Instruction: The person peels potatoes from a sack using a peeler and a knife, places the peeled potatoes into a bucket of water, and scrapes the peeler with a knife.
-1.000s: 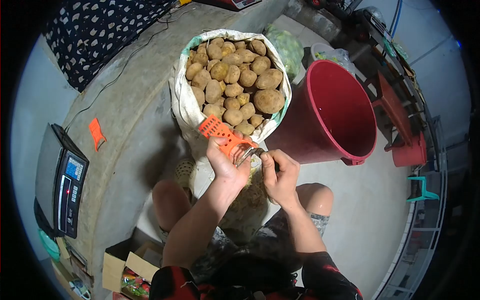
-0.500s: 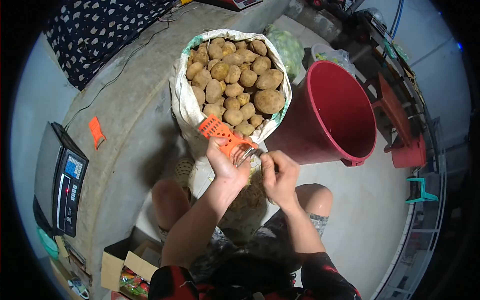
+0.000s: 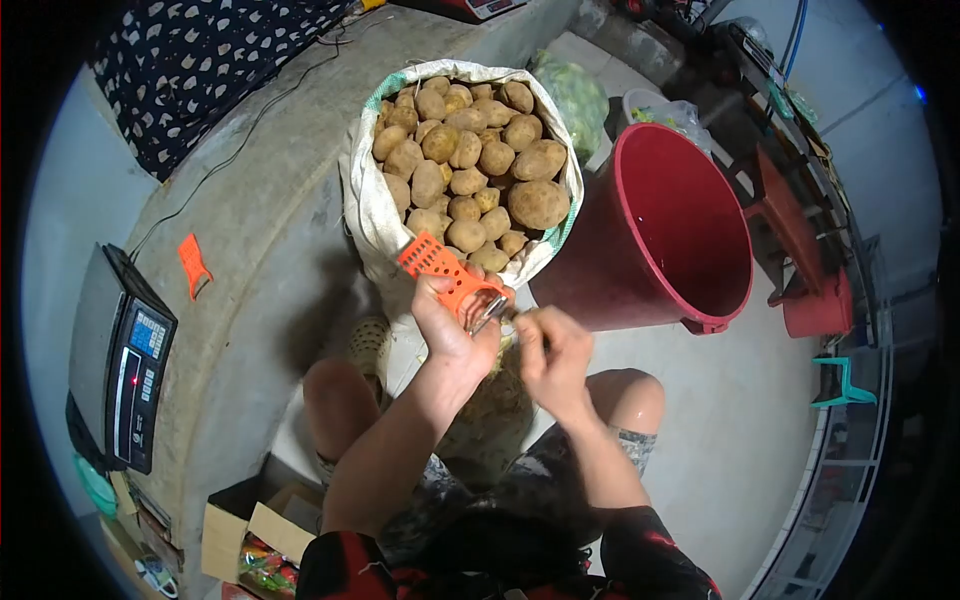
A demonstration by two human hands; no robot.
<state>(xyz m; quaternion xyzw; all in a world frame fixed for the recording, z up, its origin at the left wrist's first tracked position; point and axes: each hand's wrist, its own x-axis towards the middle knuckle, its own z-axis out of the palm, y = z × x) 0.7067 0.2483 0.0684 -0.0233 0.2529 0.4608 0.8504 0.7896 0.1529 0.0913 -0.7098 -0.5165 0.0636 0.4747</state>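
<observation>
My left hand (image 3: pixel 452 325) is closed around an orange vegetable peeler (image 3: pixel 450 280) with a perforated, grater-like end and a metal blade. The perforated end points up and left, over the near rim of the potato sack. Just right of the blade is my right hand (image 3: pixel 555 360), slightly blurred, its fingers curled in. Whatever those fingers pinch, if anything, is too smeared to make out. Beyond both hands stands an open white woven sack (image 3: pixel 372 205) full of unpeeled potatoes (image 3: pixel 465 150).
A large red tub (image 3: pixel 640 250) stands right of the sack. On the concrete ledge at left lie a second orange peeler (image 3: pixel 194 266) and a digital scale (image 3: pixel 140 370). A cardboard box (image 3: pixel 225 540) sits at lower left. Peelings (image 3: pixel 490 405) lie between my legs.
My right hand has shifted slightly left and blurred. The dark bit seen at its fingertips by the blade no longer shows. My left hand and the peeler are nearly still.
</observation>
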